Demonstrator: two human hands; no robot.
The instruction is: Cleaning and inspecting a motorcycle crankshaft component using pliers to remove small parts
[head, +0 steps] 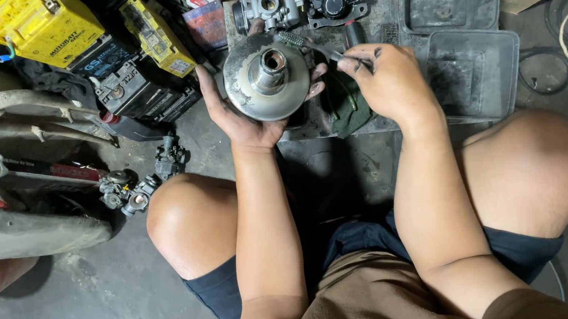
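Observation:
My left hand (238,118) cups a round grey metal pulley disc (266,78) with a raised hub in its middle, holding it face up above a low board. My right hand (387,80), smeared with dark grease, grips a thin wire brush (305,43) whose bristle end rests near the disc's upper right rim. Both hands are raised over my bare knees while I sit low on the floor.
A carburettor (269,4) and a black brake caliper (335,1) lie behind the disc. Two grey plastic trays (472,61) sit to the right. Yellow and black batteries (102,52) are stacked at left, small engine parts (134,186) lie by my left knee.

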